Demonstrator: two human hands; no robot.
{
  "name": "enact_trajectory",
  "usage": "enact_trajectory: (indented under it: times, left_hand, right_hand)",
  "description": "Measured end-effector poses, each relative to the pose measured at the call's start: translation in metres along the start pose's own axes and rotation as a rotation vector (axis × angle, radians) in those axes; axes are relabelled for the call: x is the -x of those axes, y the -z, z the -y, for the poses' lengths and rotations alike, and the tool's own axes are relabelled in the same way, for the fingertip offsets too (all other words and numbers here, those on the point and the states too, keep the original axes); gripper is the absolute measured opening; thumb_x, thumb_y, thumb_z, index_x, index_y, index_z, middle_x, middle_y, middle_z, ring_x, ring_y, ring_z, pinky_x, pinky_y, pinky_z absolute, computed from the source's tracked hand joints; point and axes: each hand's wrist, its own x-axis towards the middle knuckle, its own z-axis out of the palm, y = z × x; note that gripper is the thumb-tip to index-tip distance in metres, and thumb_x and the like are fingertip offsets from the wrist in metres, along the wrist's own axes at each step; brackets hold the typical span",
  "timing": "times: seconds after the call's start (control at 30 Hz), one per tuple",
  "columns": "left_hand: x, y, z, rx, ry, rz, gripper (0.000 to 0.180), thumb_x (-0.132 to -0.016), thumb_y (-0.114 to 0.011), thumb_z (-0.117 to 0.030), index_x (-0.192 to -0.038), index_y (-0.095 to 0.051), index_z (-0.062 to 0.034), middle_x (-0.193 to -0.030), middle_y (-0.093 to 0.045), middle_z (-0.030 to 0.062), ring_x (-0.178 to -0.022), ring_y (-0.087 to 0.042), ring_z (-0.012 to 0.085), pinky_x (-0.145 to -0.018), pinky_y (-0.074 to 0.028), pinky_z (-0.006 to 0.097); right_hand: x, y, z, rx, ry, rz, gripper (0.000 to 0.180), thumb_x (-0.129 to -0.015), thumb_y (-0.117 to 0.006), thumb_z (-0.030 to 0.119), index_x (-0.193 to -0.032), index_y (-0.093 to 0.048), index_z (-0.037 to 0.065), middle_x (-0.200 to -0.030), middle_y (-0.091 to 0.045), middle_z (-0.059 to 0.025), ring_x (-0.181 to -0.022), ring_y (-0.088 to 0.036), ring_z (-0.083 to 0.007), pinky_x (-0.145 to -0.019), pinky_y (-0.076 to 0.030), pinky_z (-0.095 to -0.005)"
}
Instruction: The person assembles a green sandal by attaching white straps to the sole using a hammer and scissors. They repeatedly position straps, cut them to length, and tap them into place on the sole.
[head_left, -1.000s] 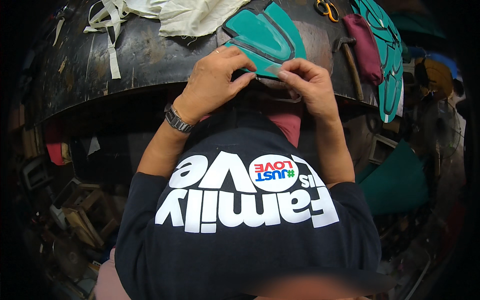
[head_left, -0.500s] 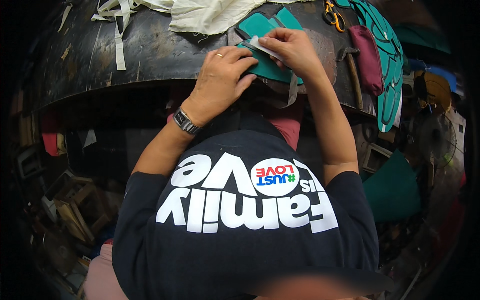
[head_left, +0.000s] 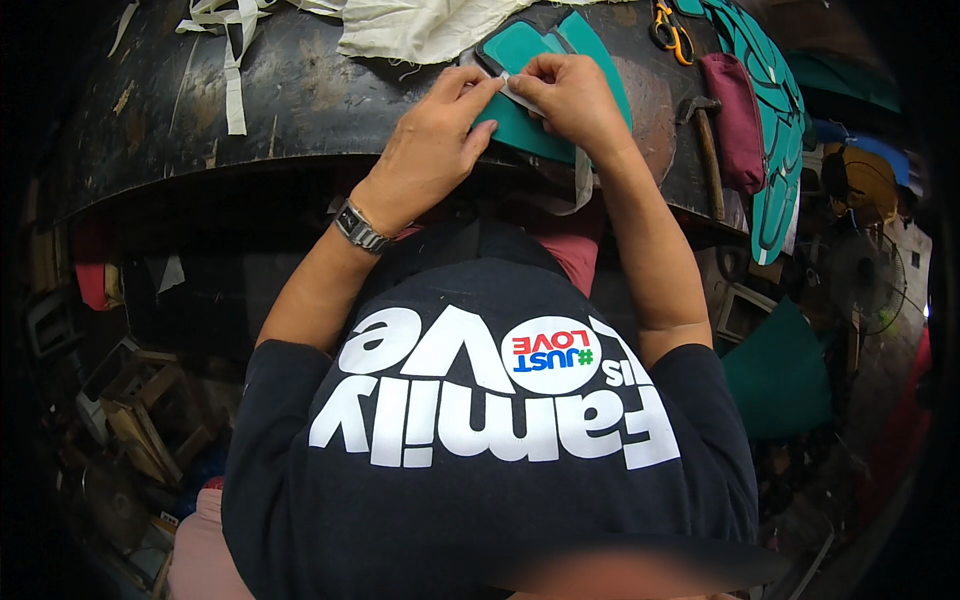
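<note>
A teal sheet-like piece (head_left: 530,135) lies at the table's near edge, with further dark-edged teal pieces (head_left: 515,47) just beyond it. My left hand (head_left: 430,145) grips its left side, index fingertip against a narrow white strip (head_left: 522,98). Between the thumb and fingers of my right hand (head_left: 580,105), that strip is pinched over the teal surface. A pale, translucent band (head_left: 583,178) hangs below my right hand past the table edge; whether it joins the strip is hidden.
On the black worn table (head_left: 300,110) lie cream cloth (head_left: 410,30) and loose white tapes (head_left: 235,95). To the right are orange-handled scissors (head_left: 672,35), a hammer (head_left: 708,150), a maroon pouch (head_left: 735,125) and stacked teal cut pieces (head_left: 782,130).
My left hand has shifted slightly away from me, its index finger now at the strip. My right hand has lowered the strip toward the teal piece, which has turned slightly.
</note>
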Motion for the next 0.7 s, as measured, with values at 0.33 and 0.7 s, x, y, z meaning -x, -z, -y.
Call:
enact_trajectory:
  times: [0.33, 0.7]
  left_hand:
    - [-0.011, 0.002, -0.003, -0.373, -0.189, 0.155, 0.04, -0.091, -0.066, -0.015, -0.124, -0.06, 0.0057, -0.128, -0.059, 0.016, -0.112, -0.057, 0.0329, -0.098, -0.048, 0.041]
    - [-0.017, 0.011, -0.002, -0.37, -0.219, 0.237, 0.046, -0.092, -0.068, -0.018, -0.132, -0.058, 0.0022, -0.137, -0.057, 0.0152, -0.112, -0.057, 0.0326, -0.099, -0.049, 0.04]
  right_hand:
    - [0.009, 0.016, 0.007, -0.151, -0.106, 0.145, 0.022, -0.085, -0.077, 0.022, -0.086, -0.074, 0.0, -0.062, -0.063, -0.0025, -0.051, -0.057, -0.0094, -0.049, -0.045, -0.0256]
    - [0.047, 0.05, -0.025, -0.123, -0.188, 0.074, 0.02, -0.088, -0.078, 0.021, -0.085, -0.072, 0.002, -0.069, -0.061, 0.0031, -0.063, -0.052, -0.0037, -0.057, -0.04, -0.0218]
